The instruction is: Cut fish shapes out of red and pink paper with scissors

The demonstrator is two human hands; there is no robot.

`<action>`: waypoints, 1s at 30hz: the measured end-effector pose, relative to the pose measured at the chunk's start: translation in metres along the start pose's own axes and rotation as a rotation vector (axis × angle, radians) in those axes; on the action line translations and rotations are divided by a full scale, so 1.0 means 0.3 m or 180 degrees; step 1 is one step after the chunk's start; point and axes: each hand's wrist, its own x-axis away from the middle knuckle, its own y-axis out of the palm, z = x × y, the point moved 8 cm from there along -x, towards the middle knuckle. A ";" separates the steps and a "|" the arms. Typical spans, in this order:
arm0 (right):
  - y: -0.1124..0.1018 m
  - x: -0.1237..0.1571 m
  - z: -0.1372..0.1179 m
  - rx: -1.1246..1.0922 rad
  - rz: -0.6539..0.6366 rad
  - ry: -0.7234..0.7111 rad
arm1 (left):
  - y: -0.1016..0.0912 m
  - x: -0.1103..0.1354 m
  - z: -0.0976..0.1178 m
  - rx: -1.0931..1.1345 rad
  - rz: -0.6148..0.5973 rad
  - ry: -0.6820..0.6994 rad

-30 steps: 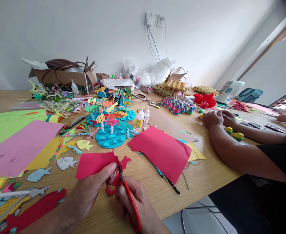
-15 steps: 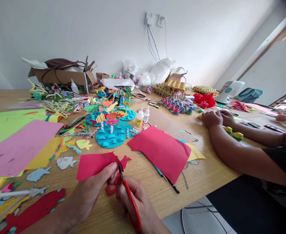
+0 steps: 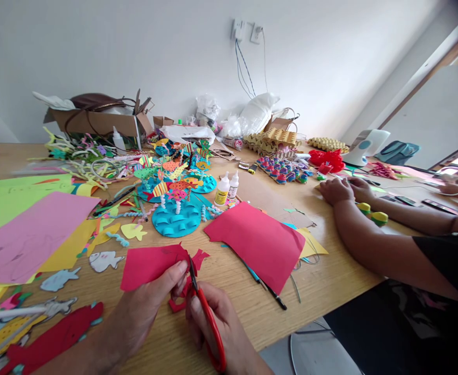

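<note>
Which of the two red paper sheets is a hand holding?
The smaller red sheet, pinched by the left hand beside the red-handled scissors; the larger red sheet lies flat, untouched.

Left hand (image 3: 143,312) and right hand (image 3: 219,325) are bare, forearms (image 3: 78,359) uncovered.

Open lanes around the big red sheet (image 3: 256,242)

Right of the sheet, bare table (image 3: 332,271) runs up to a co-worker's forearm (image 3: 373,247). In front of it lies a narrower strip, crossed by a black pen (image 3: 271,294). Behind it lies flat cardboard (image 3: 270,198). Two glue bottles (image 3: 227,188) and a blue fish disc (image 3: 176,219) stand at its back left. Left of it, the left hand (image 3: 143,312) pinching cut red paper (image 3: 147,263) and the right hand (image 3: 223,333) gripping scissors (image 3: 206,311) block the near edge.
</note>
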 end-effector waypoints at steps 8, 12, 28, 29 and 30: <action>-0.007 0.002 -0.010 0.0151 0.0036 0.0013 | -0.003 -0.005 0.007 -0.0134 -0.0135 -0.0046; -0.006 0.001 -0.010 0.0200 0.0040 0.0125 | -0.014 -0.005 0.000 -0.0073 -0.0117 -0.0173; 0.000 0.022 0.022 0.0302 -0.0155 0.0258 | -0.022 0.001 0.043 -0.0378 -0.0229 -0.0197; 0.001 0.022 0.025 0.0304 -0.0154 0.0280 | -0.022 0.001 0.046 -0.0409 -0.0227 -0.0186; 0.002 0.022 0.024 0.0295 -0.0157 0.0289 | -0.022 0.001 0.048 -0.0418 -0.0222 -0.0173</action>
